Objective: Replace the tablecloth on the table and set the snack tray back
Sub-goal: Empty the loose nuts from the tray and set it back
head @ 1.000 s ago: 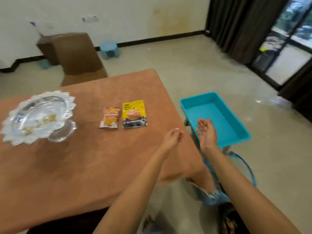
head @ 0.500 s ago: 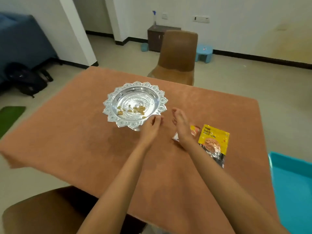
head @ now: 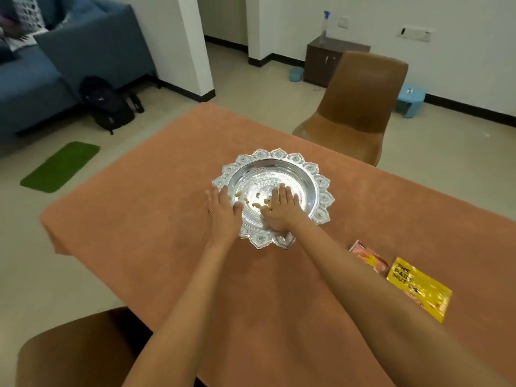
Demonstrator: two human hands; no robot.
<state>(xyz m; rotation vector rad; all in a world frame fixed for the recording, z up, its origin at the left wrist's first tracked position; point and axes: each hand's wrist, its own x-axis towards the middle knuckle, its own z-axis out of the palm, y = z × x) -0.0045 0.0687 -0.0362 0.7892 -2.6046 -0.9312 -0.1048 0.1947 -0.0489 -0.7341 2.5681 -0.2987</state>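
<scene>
- Your left hand (head: 223, 209) lies flat over the near-left rim of the snack tray (head: 310, 174), fingers stretched out and together, thumb reaching into the bowl; the grip looks released, though from this angle you cannot tell whether the fingers curl under the rim.
- Your right hand (head: 280, 209) rests palm-down inside the tray's bowl, fingers spread forward, wrist over the near rim; it is not clenched on anything you can see.
- The tray is silver with a scalloped, petal-shaped edge and sits roughly mid-worktop on the orange tablecloth (head: 145, 224), which covers the whole worktop and drops over the left edge.
- A few small yellowish snack pieces (head: 258, 195) lie in the bowl between your two hands.
- Two snack packets lie flat on the cloth to your right, well apart from the tray: an orange packet (head: 368, 256) and, just beside it, a yellow packet (head: 418, 289).
- A brown chair (head: 360, 107) stands at the far side of the worktop; another chair back (head: 75, 350) shows at the near-left corner.
</scene>
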